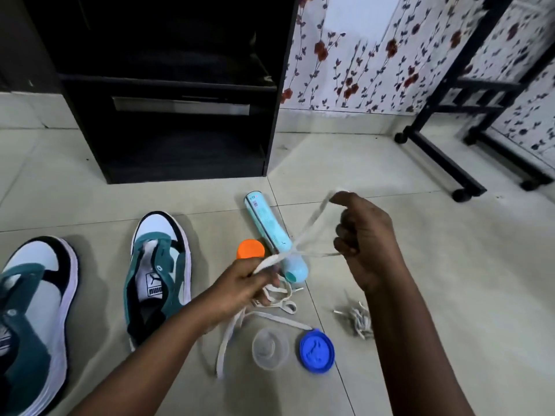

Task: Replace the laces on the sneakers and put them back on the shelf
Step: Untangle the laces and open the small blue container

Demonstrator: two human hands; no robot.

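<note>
I am seeing a white lace [306, 228] stretched in the air between both hands, low of centre in the view, above the tiled floor [435, 265]. The left hand [243, 283] is pinching one end, fingers curled round it; more lace is trailing below it in loops onto the floor at 6 o'clock. The right hand [365, 235] is gripping the other part, fingers curled, with a loop running over the raised forefinger at 1 o'clock from the left hand.

Two green-and-white sneakers are lying at 9 o'clock: the nearer sneaker [157, 277] just beside the left forearm, the farther sneaker [30, 319] at the frame's left edge. Both are showing unlaced eyelets.

A pale blue tube [267, 226] is lying beneath the lace, an orange cap [250, 249] touching its side. At 6 o'clock are sitting a clear cup [270, 348] and a blue lid [316, 349]; a second bundled lace [359, 321] is lying at 4 o'clock. A black shelf [168, 85] is standing at 12 o'clock.
</note>
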